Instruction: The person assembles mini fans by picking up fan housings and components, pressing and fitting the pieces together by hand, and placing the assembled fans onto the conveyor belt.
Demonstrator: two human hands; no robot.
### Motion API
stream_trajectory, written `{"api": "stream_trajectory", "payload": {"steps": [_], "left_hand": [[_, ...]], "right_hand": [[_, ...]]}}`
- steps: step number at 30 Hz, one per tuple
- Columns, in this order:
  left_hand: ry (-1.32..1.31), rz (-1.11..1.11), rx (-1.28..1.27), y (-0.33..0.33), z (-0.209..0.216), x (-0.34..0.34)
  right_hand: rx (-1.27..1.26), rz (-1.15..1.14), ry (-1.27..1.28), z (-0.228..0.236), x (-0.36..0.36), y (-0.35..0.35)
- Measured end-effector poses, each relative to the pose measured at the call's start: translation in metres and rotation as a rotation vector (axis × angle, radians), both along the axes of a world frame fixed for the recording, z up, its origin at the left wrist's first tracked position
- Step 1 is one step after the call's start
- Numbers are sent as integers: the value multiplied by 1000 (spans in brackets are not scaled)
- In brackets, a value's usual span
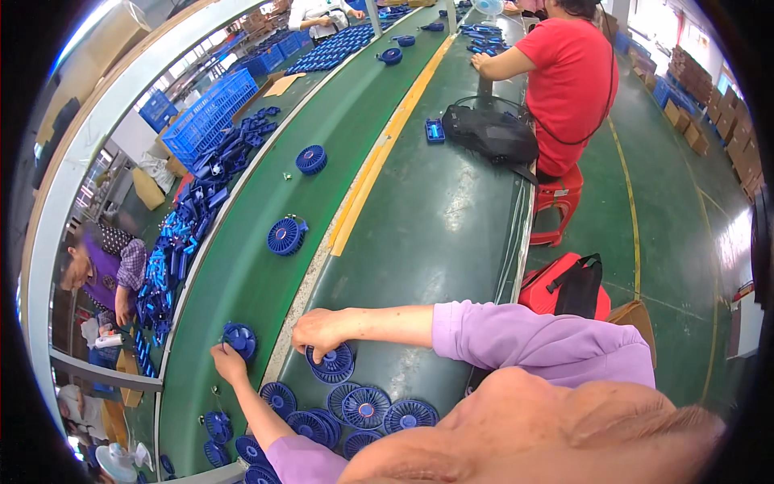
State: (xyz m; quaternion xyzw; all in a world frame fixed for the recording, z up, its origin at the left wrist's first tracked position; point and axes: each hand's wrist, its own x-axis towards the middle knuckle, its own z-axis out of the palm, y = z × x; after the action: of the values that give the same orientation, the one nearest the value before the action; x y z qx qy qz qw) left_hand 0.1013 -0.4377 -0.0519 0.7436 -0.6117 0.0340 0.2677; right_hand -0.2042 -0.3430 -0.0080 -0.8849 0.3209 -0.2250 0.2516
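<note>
My left hand (pixel 230 365) reaches over the green conveyor belt (pixel 266 323), its fingers closed on the edge of a round blue fan housing (pixel 241 339). My right hand (pixel 319 329) is at the belt's right border, fingers curled down around a round blue fan grille (pixel 337 359); the fingertips are partly hidden. Beneath that grille lies another one, overlapping it. Close to my arms, several more slotted blue grilles (pixel 366 407) lie loosely on the dark green worktop (pixel 419 274). Further blue fan housings (pixel 218 426) stand on the belt nearer to me.
Up the belt sit two fan housings (pixel 286 236) (pixel 311 160). A black bag (pixel 490 135) and small blue box (pixel 435 131) rest on the worktop. Blue handle parts (pixel 181 230) are heaped left, beside a blue crate (pixel 211 113). A person in red (pixel 571 89) sits ahead; another (pixel 109 274) works left.
</note>
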Motion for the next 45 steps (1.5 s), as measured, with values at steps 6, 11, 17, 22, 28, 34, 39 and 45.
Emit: {"api": "stream_trajectory", "payload": {"steps": [6, 11, 17, 22, 28, 34, 39, 45], "left_hand": [[745, -214, 0, 57, 38, -37], [1477, -398, -88, 134, 84, -116], [1982, -535, -84, 181, 66, -134], [2189, -887, -248, 198, 18, -103], [2031, -394, -35, 229, 78, -122], [1509, -148, -553, 244, 67, -135], [1164, -125, -693, 244, 92, -190], [464, -128, -797, 240, 76, -178]], "right_hand": [[-5, -111, -518, 40, -9, 5], [-455, -235, -770, 59, 5, 27], [-394, 116, -544, 47, 25, 54], [-232, 238, -458, 38, 35, 52], [-422, 177, -427, 37, 44, 78], [7, 291, -674, 23, 62, 92], [513, 406, -915, 20, 61, 93], [1290, 394, -1080, 10, 86, 90]]}}
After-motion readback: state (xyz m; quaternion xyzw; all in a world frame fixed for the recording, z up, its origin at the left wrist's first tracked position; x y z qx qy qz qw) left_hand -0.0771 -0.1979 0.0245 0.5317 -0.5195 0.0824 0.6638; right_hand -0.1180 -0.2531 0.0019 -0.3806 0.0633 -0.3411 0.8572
